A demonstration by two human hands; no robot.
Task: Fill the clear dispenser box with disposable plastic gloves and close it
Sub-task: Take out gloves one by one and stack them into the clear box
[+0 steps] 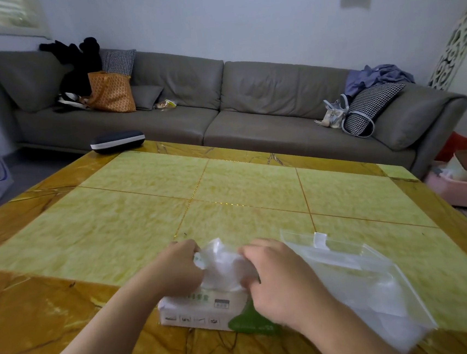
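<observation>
fingers of left hand (178,265) and right hand (279,283) pinch gloves (223,266) | over pack (199,311) | dispenser box (359,279) beside

Both hands (178,267) (282,280) on gloves (223,266) w/ fingers (195,247)

My left grip (178,265): bare, no glove, no ring showing.
My right grip (279,281): bare, no ring showing.
My forearms: bare, no sleeves, no watch or band.
</observation>
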